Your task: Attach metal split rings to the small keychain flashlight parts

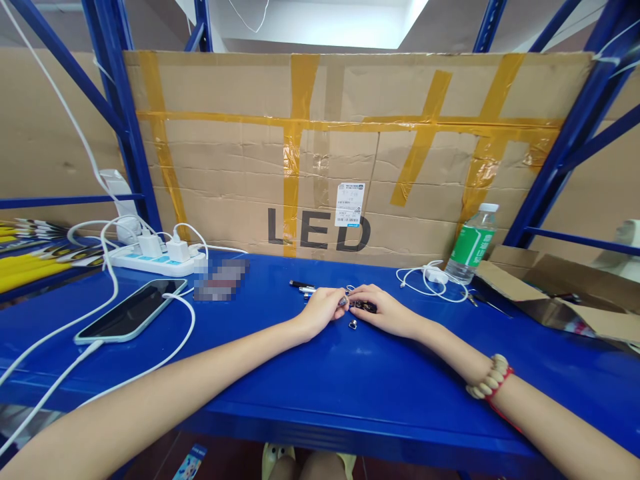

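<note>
Blue shelf top [320, 373] runs wide, with cardboard [350, 153] behind. Both hands meet in the middle: left hand [323, 308] and right hand [385, 310] pinch small dark metal parts [364, 306] between fingertips. They look tiny, hard, light and slippery; hold their sides. One loose piece [353, 325] lies just near.

A blue metal shelf [320, 373] carries small dark parts [364, 306] under the left hand [323, 308] and right hand [383, 310]. A phone [130, 311] and a power strip [155, 260] lie far left of the left hand; a water bottle [471, 243], white cable [425, 277] and open cardboard box [550, 293] sit beyond the right hand.
</note>
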Demonstrator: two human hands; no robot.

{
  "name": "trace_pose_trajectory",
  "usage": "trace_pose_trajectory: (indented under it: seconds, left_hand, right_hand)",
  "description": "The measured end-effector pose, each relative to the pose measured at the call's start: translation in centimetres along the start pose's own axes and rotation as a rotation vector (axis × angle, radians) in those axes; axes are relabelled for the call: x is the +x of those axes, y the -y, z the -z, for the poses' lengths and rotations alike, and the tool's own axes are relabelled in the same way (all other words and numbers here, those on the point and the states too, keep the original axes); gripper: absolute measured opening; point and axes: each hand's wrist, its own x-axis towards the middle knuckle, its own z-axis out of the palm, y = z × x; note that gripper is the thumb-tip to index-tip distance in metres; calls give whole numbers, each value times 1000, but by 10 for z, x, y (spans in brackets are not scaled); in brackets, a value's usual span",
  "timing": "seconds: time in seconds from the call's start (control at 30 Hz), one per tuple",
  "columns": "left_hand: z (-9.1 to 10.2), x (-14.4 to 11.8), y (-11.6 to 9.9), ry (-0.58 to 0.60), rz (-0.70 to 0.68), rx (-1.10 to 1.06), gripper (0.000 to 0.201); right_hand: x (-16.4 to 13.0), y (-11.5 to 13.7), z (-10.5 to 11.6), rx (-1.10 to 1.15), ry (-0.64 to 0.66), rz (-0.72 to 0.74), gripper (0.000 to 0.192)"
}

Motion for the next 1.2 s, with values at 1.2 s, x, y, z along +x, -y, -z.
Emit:
trace_pose_trajectory:
  seconds: [1.2]
  left_hand:
    - [1, 0, 1, 8, -3, 30, 35]
  right_hand:
    - [0, 3, 1, 1, 11, -5, 28]
